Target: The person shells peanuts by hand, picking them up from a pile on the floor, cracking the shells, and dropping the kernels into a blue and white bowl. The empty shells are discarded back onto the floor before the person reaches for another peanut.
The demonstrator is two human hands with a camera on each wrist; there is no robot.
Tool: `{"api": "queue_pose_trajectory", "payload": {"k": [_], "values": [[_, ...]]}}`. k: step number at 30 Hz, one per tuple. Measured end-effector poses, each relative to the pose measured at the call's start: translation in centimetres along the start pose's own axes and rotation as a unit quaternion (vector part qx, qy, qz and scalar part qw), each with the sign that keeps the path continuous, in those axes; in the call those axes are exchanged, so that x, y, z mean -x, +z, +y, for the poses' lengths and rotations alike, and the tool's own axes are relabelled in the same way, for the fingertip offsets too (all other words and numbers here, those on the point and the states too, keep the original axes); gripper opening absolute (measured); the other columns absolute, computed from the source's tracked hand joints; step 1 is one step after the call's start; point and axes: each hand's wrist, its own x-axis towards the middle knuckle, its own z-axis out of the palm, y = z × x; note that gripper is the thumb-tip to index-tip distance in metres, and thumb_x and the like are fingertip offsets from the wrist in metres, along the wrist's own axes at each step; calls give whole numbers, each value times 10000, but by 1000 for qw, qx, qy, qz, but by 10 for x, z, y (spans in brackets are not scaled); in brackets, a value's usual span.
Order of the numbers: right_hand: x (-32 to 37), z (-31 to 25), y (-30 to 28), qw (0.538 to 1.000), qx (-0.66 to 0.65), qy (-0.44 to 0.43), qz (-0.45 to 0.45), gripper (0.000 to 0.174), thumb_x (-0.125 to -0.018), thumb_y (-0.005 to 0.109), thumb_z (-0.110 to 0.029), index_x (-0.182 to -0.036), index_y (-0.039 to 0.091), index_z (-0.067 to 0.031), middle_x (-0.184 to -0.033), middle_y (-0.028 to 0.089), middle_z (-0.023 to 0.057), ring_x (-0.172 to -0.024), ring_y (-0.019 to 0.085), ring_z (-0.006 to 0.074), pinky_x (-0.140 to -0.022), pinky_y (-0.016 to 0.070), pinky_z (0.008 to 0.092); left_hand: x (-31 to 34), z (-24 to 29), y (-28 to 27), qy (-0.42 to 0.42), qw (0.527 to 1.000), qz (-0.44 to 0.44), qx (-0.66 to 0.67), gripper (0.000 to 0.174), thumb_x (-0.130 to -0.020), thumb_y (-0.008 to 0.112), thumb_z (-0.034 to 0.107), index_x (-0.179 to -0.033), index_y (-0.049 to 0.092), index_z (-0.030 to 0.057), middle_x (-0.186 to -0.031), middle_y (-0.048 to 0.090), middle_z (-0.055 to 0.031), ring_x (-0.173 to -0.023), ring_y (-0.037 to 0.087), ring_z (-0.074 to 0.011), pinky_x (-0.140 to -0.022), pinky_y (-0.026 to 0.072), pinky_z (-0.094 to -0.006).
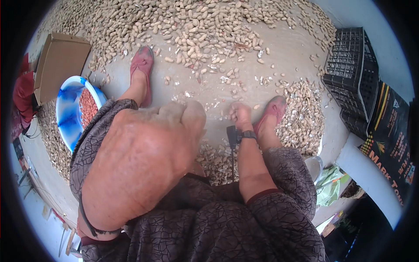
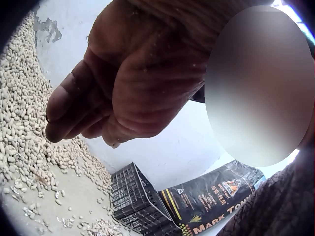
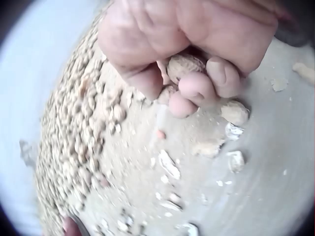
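Observation:
My left hand (image 1: 142,150) is raised close to the head camera, its back filling much of the left side. In the left wrist view the palm of the left hand (image 2: 140,78) shows, fingers together and slightly bent, with nothing visible in them. Low over the floor, my right hand (image 1: 241,114) is between the feet. In the right wrist view the right hand (image 3: 197,37) curls its fingers round an unshelled peanut (image 3: 183,67); another pale piece shows by the fingertips. Loose shell pieces (image 3: 169,164) lie on the floor around it.
A peanut heap (image 1: 196,26) spreads across the far floor. Shells (image 1: 303,115) lie beside the right shoe (image 1: 274,109). A blue-white basin (image 1: 69,118) holds reddish kernels (image 1: 87,106) at left, near a cardboard box (image 1: 65,61). Black crates (image 1: 349,74) stand at right.

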Motion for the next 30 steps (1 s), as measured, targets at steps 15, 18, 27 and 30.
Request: {"api": "queue_pose_trajectory", "payload": {"k": [15, 18, 27, 30], "values": [[-41, -24, -25, 958, 197, -176, 109, 153, -743, 584, -138, -809, 522, -15, -757, 605, 126, -597, 580, 190, -475, 440, 299, 6, -9, -5, -2, 1000, 1, -3, 267, -686, 632, 98, -902, 515, -8, -784, 572, -159, -784, 569, -304, -655, 450, -365], [-38, -32, -14, 849, 391, -300, 189, 206, -719, 615, -160, -838, 520, -22, -770, 604, 158, -708, 598, 273, -622, 462, 355, 5, -9, -5, -1, 1000, 4, -19, 263, -682, 633, 95, -893, 517, -10, -843, 573, -203, -847, 568, -312, -663, 456, -365], [-56, -27, -24, 818, 438, -331, 168, 194, -732, 577, -211, -718, 576, -17, -682, 600, 158, -676, 589, 310, -645, 453, 388, 4, -11, -3, 3, 1000, 14, 3, 185, -715, 599, 89, -839, 493, 1, -858, 567, -227, -879, 561, -324, -641, 451, -376], [-56, -25, -30, 932, 259, -228, 109, 221, -734, 561, -195, -630, 586, -2, -586, 585, 119, -564, 573, 225, -570, 456, 349, 4, -11, -2, 2, 1000, 31, -6, 164, -726, 589, 95, -802, 469, 14, -840, 568, -216, -802, 568, -310, -616, 445, -376]]}}
